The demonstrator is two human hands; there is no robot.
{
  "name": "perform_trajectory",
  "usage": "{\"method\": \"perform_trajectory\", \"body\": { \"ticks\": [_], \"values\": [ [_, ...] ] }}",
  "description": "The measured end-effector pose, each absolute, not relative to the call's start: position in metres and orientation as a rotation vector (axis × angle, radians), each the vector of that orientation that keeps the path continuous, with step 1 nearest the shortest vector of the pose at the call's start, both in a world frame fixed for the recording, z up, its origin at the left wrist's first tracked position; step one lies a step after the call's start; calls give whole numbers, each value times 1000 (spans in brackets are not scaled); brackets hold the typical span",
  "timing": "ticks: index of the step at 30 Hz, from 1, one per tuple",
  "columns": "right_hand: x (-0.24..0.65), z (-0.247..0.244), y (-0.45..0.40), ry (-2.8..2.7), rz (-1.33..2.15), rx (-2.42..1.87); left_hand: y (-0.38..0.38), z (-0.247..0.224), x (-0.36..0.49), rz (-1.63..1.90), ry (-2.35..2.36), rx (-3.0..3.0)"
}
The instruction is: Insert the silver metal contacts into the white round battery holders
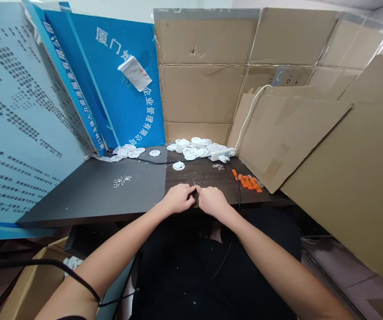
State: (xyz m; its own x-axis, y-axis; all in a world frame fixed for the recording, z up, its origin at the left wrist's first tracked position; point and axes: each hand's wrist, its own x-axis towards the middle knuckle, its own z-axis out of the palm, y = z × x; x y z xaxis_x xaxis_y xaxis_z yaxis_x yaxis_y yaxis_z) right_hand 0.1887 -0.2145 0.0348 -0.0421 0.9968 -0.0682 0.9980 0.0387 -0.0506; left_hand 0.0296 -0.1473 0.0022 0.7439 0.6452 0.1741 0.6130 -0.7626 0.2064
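My left hand (179,198) and my right hand (212,202) meet at their fingertips just over the front edge of the dark desk (138,191). Both are closed, with the index fingers pointing at each other. Anything pinched between them is too small to make out. Just beyond the fingertips, tiny bits (191,179) lie scattered on the desktop. A single white round plastic piece (178,166) rests farther back, and another white disc (155,153) lies to its left.
White round parts lie heaped at the back (194,149) and back left (127,151). Small metallic pieces lie left (122,181) and right (218,167). A white power strip (222,154) with cables and several orange items (249,182) are at right. Cardboard (201,93) and blue panels (127,111) enclose the desk.
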Motion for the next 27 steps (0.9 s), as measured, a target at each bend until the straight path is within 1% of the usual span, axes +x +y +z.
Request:
{"method": "perform_trajectory", "body": {
  "ticks": [12,20,27],
  "values": [
    [189,40,-206,2246,-153,2142,-144,6,35,325,1065,2766],
    [179,43,-205,2243,-145,2129,-144,3,29,501,1193,2638],
    [182,39,-204,2217,-105,2147,-143,-3,30,550,1308,2607]
  ]
}}
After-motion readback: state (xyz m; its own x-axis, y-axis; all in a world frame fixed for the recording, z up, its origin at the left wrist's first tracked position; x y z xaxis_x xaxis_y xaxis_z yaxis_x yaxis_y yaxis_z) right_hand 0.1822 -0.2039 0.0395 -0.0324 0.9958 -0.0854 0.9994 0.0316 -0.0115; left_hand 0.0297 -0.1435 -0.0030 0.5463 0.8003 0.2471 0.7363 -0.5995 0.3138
